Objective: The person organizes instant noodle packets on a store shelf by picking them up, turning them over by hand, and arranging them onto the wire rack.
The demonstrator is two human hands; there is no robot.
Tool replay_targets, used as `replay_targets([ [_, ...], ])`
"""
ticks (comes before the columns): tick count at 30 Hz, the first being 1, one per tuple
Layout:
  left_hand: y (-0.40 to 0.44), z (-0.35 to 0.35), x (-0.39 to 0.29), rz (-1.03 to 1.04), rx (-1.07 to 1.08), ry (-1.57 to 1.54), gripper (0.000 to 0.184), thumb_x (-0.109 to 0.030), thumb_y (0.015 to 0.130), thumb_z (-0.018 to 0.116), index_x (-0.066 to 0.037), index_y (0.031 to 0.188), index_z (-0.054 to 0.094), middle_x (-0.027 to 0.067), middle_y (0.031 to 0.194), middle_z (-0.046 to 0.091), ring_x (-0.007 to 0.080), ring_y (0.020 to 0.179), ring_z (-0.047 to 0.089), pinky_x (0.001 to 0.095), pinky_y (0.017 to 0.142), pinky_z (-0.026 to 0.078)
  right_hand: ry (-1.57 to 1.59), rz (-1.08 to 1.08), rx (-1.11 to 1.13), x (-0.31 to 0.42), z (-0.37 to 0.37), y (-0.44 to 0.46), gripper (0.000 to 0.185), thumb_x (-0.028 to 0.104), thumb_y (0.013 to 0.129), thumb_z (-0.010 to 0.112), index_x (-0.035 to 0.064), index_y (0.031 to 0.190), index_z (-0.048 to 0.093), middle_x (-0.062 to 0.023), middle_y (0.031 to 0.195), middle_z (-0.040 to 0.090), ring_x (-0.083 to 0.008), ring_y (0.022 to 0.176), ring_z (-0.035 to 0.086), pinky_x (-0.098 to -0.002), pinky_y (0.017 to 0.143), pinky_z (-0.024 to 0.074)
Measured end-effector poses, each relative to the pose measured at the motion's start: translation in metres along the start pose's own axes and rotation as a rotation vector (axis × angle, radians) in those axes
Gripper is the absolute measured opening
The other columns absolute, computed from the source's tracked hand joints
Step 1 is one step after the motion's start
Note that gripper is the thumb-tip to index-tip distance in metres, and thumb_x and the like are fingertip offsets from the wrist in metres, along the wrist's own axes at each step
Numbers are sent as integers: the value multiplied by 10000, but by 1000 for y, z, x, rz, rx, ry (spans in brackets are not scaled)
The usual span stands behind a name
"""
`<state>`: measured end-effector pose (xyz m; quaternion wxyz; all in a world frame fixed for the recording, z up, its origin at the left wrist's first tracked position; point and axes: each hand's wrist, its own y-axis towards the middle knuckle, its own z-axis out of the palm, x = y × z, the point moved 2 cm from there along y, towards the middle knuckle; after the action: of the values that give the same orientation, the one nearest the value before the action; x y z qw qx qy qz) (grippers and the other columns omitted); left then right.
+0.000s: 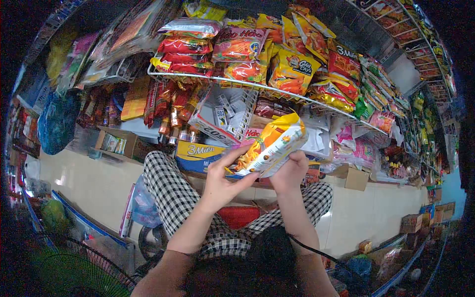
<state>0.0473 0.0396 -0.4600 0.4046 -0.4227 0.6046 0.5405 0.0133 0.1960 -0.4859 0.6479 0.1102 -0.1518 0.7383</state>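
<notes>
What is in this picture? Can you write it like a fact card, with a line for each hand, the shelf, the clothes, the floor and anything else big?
Left hand: holding the left end of a yellow and white packet
Right hand: at the packet's right side, some fingers hidden
Shelf: white wire edge, bags piled on it
Below the shelf: blue and yellow box, among other things
Trousers: black and white checks
Floor: pale and shiny
Fan: bottom left corner, green behind dark wires
</notes>
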Motion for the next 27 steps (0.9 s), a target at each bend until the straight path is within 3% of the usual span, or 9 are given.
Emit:
replay_targets([
  [3,-1,1,9,-2,-44,-63,470,-104,686,689,54,1088,502,85,1010,577,124,915,537,263,827,414,-15,21,59,0,3,-3,565,148,659,453,63,1215,396,-74,1202,484,-241,1116,455,-417,983,309],
  [5,0,0,16,-212,-246,-328,346,-116,752,653,42,1038,541,120,982,601,126,806,594,243,706,473,-40,33,100,-1,4,-5,555,156,690,461,62,1231,376,-74,1223,464,-241,1128,445,-419,987,305],
  [8,6,-3,15,-429,-319,-772,258,-169,834,568,37,987,553,105,969,597,113,765,604,233,667,494,-193,4,12,-5,0,-7,549,247,779,471,67,1277,327,-96,1258,432,-262,1168,400,-430,1005,277],
  [10,5,-6,30,-464,-305,-785,295,-232,874,497,24,1016,531,105,996,592,140,811,609,262,700,511,-336,-23,-82,-9,3,-8,534,313,833,456,71,1287,312,-90,1289,396,-243,1188,375,-406,1007,272],
  [11,7,-6,30,-534,-333,-908,310,-238,879,483,20,1049,510,103,1010,590,147,843,604,269,720,509,-240,-75,129,-11,4,-4,465,196,848,472,49,1264,324,-61,1240,428,-207,1108,447,-356,953,341],
  [14,7,-8,45,-629,-294,-1071,388,-295,890,440,-3,1146,451,109,1080,569,190,935,582,303,779,493,-686,-146,81,-10,5,-8,479,152,831,490,36,1263,320,-97,1247,415,-244,1167,395,-395,980,312],
  [16,10,-5,40,-646,-74,-1315,443,-340,882,436,-20,1189,429,124,1132,540,222,971,569,334,817,478,-794,-145,36,-8,0,-8,472,48,804,507,25,1243,335,-96,1207,439,-226,1125,436,-380,937,366],
  [21,11,-2,37,-633,-65,-1321,488,-359,881,425,-14,1225,394,140,1186,499,238,1018,544,353,870,449,-818,-234,68,-8,9,-9,518,81,752,572,-10,1224,378,-65,1134,491,-157,1024,472,-284,893,367],
  [27,11,-1,42,-642,-109,-1288,478,-348,893,407,0,1220,392,146,1193,491,234,1042,528,350,897,429,-836,-256,113,-7,4,-6,539,97,767,614,7,1227,349,-80,1187,455,-184,1107,442,-328,930,366],
])
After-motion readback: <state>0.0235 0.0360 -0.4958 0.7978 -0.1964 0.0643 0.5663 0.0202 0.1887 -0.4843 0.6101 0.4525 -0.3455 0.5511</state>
